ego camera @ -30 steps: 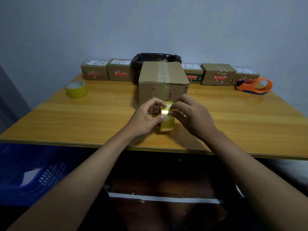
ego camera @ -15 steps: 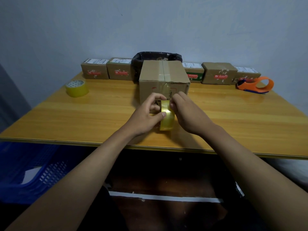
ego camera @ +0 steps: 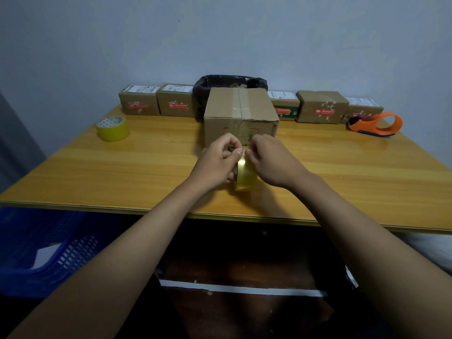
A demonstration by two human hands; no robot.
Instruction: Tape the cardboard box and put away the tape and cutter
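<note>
A brown cardboard box [ego camera: 241,111] stands mid-table with a tape strip along its top seam. Just in front of it a yellowish roll of clear tape [ego camera: 244,176] stands on edge. My left hand [ego camera: 216,162] grips the roll from the left. My right hand [ego camera: 271,161] pinches at the top of the roll with its fingertips, right by my left thumb. The orange tape cutter [ego camera: 375,124] lies at the table's far right. A second yellow tape roll [ego camera: 113,128] lies flat at the far left.
Several small taped parcels [ego camera: 321,106] line the wall edge of the wooden table [ego camera: 122,172]. A black-lined bin [ego camera: 230,81] stands behind the box. A blue plastic crate [ego camera: 41,248] is on the floor at lower left.
Both hands and the roll have shifted slightly up toward the box. My right fingertips have moved to the top of the roll beside my left thumb.
</note>
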